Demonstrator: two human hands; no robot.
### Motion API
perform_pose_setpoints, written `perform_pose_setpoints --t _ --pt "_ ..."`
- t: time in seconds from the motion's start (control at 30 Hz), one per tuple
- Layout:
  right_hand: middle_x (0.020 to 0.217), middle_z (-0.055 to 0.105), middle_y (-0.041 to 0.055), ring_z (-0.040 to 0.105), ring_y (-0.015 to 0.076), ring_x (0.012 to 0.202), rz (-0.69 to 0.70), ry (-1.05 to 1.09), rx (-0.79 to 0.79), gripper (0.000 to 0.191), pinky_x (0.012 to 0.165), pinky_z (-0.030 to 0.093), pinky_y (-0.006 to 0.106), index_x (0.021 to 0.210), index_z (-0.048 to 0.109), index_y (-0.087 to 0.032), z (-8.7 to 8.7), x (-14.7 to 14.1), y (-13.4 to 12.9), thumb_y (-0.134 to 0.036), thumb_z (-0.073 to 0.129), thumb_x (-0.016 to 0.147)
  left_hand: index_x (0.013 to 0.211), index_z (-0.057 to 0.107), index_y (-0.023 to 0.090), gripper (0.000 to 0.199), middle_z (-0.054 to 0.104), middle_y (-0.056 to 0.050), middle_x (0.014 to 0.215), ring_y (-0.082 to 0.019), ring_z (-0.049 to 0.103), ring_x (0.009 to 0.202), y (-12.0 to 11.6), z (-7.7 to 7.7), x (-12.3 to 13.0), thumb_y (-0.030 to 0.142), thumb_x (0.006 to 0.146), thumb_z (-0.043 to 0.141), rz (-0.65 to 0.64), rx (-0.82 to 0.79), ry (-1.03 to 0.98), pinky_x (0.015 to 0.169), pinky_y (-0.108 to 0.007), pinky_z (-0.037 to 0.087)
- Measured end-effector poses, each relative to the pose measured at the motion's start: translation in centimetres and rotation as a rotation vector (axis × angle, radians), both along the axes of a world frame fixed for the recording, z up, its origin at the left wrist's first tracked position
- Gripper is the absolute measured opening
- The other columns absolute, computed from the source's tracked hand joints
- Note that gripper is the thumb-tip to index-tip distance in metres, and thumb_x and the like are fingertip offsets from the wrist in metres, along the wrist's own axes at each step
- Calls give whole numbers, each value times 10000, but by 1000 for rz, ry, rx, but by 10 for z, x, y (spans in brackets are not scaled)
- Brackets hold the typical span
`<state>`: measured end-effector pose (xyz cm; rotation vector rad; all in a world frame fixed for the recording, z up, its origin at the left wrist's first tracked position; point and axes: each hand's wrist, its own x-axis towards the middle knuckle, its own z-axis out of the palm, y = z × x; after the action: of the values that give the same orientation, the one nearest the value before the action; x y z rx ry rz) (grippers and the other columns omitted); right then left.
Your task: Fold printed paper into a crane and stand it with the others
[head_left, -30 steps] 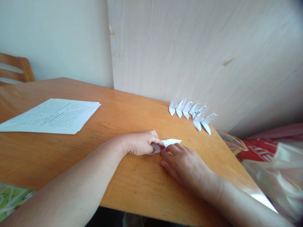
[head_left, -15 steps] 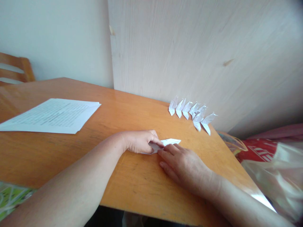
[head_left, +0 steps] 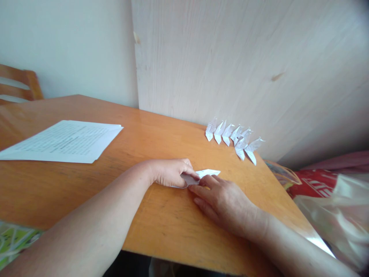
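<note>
A folded white paper (head_left: 208,172) lies on the wooden table (head_left: 170,219), its pointed end showing to the right. My left hand (head_left: 173,173) is closed on its left part, thumb and fingers pressing it down and covering much of it. My right hand (head_left: 221,200) rests at the paper's near right side, with its fingertips on the paper close to my left fingers. Behind them, several folded white paper pieces (head_left: 226,134) with raised, wing-like points stand in a row by the wall panel.
A stack of printed sheets (head_left: 69,142) lies on the left of the table. A chair back (head_left: 33,84) stands behind at far left. Beyond the right edge are a red bag (head_left: 314,182) and a pale plastic bag (head_left: 340,215). Green patterned material (head_left: 14,240) shows at lower left.
My right index finger has slid slightly left along the near edge of the paper. My left hand and the paper look the same.
</note>
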<state>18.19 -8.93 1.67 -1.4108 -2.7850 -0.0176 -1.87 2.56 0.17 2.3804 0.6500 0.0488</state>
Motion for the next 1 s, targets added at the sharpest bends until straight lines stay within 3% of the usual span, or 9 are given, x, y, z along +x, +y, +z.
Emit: perform_pose_setpoints --t 0.83,1.0 --pt "1012 614 86 551 197 861 19 -9 -10 287 740 432 312 1197 666 -257 4 -3 2 -228 502 963 1341 611 341 608 574 -7 1208 -184 571 1117 0 8 -3 173 757 602 -46 -9 40 971 -244 440" --pt "1066 595 95 555 223 941 -10 6 -60 257 791 448 342 1172 667 -253 7 -3 1 -293 514 970 1330 623 326 592 583 -7 1223 -186 572 1127 2 6 -3 159 764 581 -40 -6 36 977 -238 432"
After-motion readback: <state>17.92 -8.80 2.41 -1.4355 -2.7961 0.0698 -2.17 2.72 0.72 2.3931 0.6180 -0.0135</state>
